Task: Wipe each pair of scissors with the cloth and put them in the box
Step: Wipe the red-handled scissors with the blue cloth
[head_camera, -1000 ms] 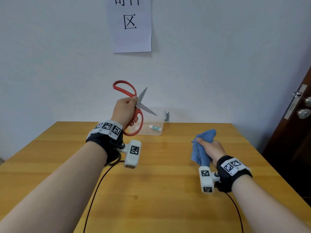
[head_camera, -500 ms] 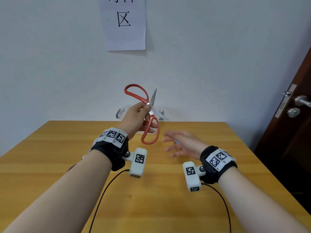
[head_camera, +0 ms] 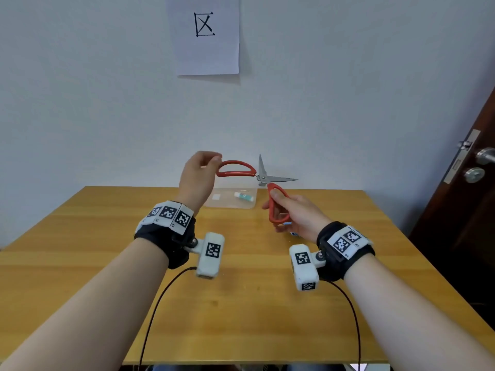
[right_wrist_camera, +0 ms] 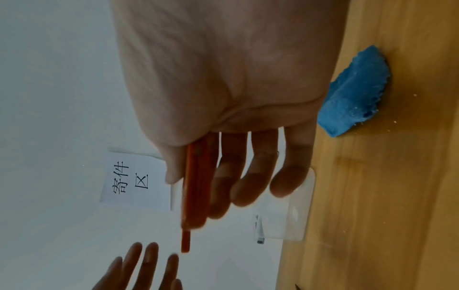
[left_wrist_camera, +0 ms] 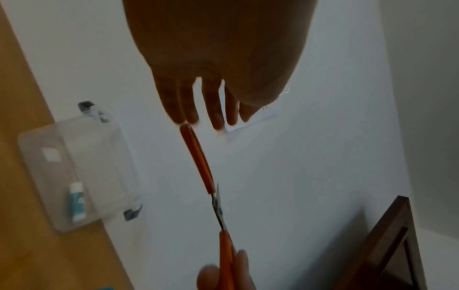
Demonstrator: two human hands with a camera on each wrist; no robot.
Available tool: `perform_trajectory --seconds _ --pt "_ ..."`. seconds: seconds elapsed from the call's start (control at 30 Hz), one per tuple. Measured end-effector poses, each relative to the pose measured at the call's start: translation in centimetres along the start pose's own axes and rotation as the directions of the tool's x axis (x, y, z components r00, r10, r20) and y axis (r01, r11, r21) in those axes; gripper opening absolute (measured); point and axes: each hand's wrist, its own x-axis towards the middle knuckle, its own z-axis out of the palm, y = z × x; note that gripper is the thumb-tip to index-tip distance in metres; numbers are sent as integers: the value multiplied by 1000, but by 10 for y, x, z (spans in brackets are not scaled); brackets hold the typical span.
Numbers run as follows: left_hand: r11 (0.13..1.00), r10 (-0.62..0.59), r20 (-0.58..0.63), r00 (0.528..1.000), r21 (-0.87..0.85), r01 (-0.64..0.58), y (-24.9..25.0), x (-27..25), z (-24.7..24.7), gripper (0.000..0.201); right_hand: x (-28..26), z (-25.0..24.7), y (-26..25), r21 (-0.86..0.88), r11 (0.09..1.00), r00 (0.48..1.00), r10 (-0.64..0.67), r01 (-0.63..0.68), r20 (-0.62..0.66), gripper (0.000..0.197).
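Observation:
Red-handled scissors (head_camera: 263,178) hang in the air above the table's far edge, blades spread wide apart. My right hand (head_camera: 278,200) pinches the lower handle loop between thumb and fingers. My left hand (head_camera: 211,162) is at the tip of the upper loop; in the left wrist view its fingers (left_wrist_camera: 188,109) are straight and their tips end just at the handle (left_wrist_camera: 198,157). A clear plastic box (head_camera: 230,207) stands behind the scissors by the wall. The blue cloth (right_wrist_camera: 355,94) lies on the table under my right hand, mostly hidden in the head view.
A small white-and-teal tube (head_camera: 243,196) lies inside the box. The wooden table (head_camera: 241,303) reaches to the white wall, which carries a paper sign (head_camera: 206,36). A dark door (head_camera: 468,196) stands at the right. Cables run from both wrist cameras.
My right hand dropped the cloth, reached over and took one scissor handle. My left hand loosened its grip and slid to the other loop's tip. The blades swung wide apart.

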Motion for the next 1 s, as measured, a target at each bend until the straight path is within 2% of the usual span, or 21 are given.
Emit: perform_trajectory --seconds 0.1,0.2,0.27,0.3,0.37,0.43,0.53,0.6,0.67,0.73,0.83,0.93,1.0 --pt "994 1 -26 1000 111 2 -4 5 -6 24 -1 0 4 -23 999 999 -30 29 -23 38" --pt "995 -90 75 993 39 87 4 0 -5 32 -4 0 3 -11 997 994 -80 79 -73 35" --pt "985 -166 157 974 -26 172 10 -8 -4 32 -3 -3 5 50 994 984 -87 96 -158 43" --pt "982 -180 198 964 -29 189 12 -12 -4 32 -2 -5 6 93 990 976 -86 107 -202 47" --pt "983 -181 280 943 33 179 11 -19 1 32 0 -5 6 152 981 963 -81 123 -255 43" --pt "986 -162 347 924 85 141 10 -27 13 28 1 -1 4 171 981 976 -56 94 -212 44" --pt "997 -75 351 933 55 59 11 -35 31 17 1 9 -1 169 986 998 15 -5 -58 55" --pt "998 -18 359 933 55 -2 13 -34 36 18 2 13 0 238 971 1000 27 -27 3 62" --pt "998 3 370 929 61 -28 13 -33 36 17 3 14 1 346 938 1000 14 -17 12 63" --pt "996 -52 388 920 81 21 9 -33 36 19 3 12 1 358 934 1000 -4 10 -17 58" --pt "978 -204 406 891 130 164 -7 -32 32 37 2 8 2 221 975 1000 23 -24 8 47" --pt "954 -274 410 870 2 300 -15 -26 30 37 1 3 5 88 989 989 108 -117 97 37" --pt "944 -283 364 887 -60 326 -18 -21 29 29 4 1 10 93 979 972 163 -180 167 30"
